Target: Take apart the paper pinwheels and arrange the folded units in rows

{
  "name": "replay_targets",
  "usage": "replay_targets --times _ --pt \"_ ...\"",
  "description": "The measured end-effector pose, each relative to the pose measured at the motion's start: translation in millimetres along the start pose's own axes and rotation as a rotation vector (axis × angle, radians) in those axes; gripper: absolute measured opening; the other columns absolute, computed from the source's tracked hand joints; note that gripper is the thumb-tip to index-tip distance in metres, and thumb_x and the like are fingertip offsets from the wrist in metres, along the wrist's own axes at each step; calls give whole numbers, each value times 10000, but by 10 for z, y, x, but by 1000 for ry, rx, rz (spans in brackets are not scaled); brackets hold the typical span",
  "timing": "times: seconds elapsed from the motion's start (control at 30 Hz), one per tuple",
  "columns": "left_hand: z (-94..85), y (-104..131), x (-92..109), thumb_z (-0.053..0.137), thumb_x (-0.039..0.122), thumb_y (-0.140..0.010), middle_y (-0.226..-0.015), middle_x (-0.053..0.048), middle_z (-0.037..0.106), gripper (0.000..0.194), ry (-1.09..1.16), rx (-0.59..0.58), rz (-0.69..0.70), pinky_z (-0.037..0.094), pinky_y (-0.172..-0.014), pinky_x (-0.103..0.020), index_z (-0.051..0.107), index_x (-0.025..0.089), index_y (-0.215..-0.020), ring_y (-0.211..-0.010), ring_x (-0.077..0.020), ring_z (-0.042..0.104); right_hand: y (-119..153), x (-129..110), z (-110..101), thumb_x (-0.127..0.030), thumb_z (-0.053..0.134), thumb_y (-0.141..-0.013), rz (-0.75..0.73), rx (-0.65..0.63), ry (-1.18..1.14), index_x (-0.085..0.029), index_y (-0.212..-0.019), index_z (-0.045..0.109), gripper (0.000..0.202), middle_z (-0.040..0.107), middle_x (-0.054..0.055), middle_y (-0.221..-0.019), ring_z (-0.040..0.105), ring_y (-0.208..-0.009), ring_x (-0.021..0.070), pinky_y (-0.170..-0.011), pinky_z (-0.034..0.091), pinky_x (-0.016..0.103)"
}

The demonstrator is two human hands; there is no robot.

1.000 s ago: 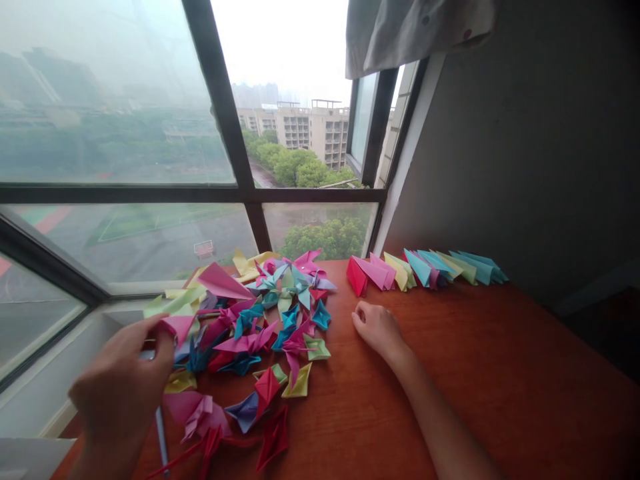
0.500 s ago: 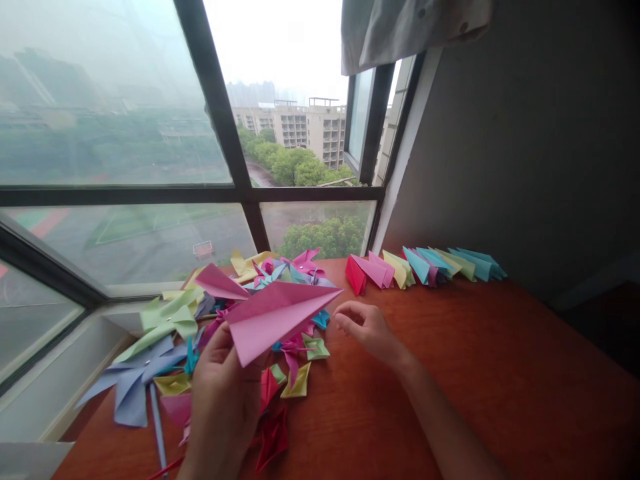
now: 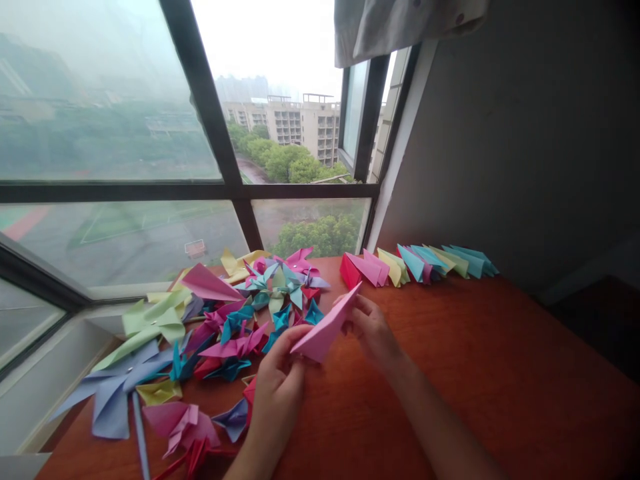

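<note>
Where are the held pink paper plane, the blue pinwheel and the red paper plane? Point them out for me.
Held pink paper plane (image 3: 327, 330): head view, middle of its wing.
Blue pinwheel (image 3: 129, 371): head view, near its centre.
Red paper plane (image 3: 350, 272): head view, its visible side.

- A pale pink paper plane (image 3: 327, 328), folded from a thin sheet, with a smooth broad face and straight edges.
- Its shape is whole, the paper uncrumpled (the lower edge is slightly blurred, so finer creases cannot be made out).
- It slants, its narrow tip up and to the right, its wider end low and to the left.
- It is held off the tabletop (image 3: 450, 380), the left hand (image 3: 293, 347) gripping the wide end, the right hand (image 3: 354, 312) close behind the tip.
</note>
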State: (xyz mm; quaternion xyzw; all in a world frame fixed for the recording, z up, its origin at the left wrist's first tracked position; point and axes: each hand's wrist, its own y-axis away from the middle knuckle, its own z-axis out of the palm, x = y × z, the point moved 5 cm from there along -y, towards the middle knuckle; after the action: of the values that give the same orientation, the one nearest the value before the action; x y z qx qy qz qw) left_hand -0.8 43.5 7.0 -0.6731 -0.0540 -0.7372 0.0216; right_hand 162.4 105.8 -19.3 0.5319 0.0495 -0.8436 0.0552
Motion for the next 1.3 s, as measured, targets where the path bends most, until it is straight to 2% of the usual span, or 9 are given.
replay_targets --times 0.13,0.27,0.43,0.57,0.73,0.93,1.03,1.17,1.3 --pt "-10 -3 -113 637 199 -745 -1013 -50 749 264 136 -28 -105 517 -814 -265 731 189 -991 -971 -231 674 11 -33 -29 -406 706 -813 33 -5 -44 -169 -929 679 266 610 14 -769 500 -621 100 -553 390 213" --pt "26 5 -145 669 317 -777 -1003 -108 752 272 343 -47 -216 545 -810 -320 709 153 -991 -929 -250 698 50 -53 8 -410 699 -825 71 -57 31 -180 -1012 689 296 621 5 -809 520 -660 99 -589 399 201" --pt "126 56 -194 684 540 -790 -944 -125 757 470 323 -131 -349 545 -729 -310 672 151 -1053 -822 -239 721 115 -49 151 -436 698 -819 79 -183 251 -172 -1060 678 358 665 27 -897 580 -780 141 -674 435 226" --pt "181 91 -271 702 552 -773 -865 -93 755 468 342 -195 -430 545 -714 -316 654 170 -1040 -777 -235 721 152 -36 223 -424 659 -859 47 -257 376 -166 -1079 671 339 670 32 -917 588 -785 140 -679 439 230" --pt "193 88 -246 755 468 -752 -842 -64 744 365 272 -208 -371 530 -706 -285 663 172 -945 -759 -214 711 156 -6 211 -445 634 -877 32 -267 439 -158 -1009 675 319 639 19 -831 563 -720 127 -627 437 221" --pt "200 59 -142 734 433 -782 -927 -79 742 306 111 -246 -163 527 -713 -280 697 172 -938 -839 -236 690 159 29 210 -460 644 -872 15 -288 512 -164 -1053 693 350 642 23 -810 567 -713 137 -654 472 245" --pt "190 55 -117 713 418 -802 -928 -76 738 286 88 -241 -120 528 -750 -288 701 172 -947 -831 -228 676 166 35 227 -463 650 -872 11 -309 510 -161 -1031 706 346 641 22 -799 567 -700 134 -646 474 247" --pt "160 53 -93 712 431 -791 -845 -62 721 291 57 -200 -111 515 -695 -274 716 167 -912 -727 -202 639 176 32 232 -470 659 -862 13 -319 505 -163 -1061 711 369 641 16 -772 579 -668 133 -597 471 241" --pt "124 47 -84 711 445 -784 -650 -4 634 284 4 -152 -99 484 -612 -244 731 180 -886 -594 -161 563 186 -18 241 -437 639 -876 -20 -318 527 -163 -1015 727 319 695 44 -848 622 -743 159 -652 494 259"
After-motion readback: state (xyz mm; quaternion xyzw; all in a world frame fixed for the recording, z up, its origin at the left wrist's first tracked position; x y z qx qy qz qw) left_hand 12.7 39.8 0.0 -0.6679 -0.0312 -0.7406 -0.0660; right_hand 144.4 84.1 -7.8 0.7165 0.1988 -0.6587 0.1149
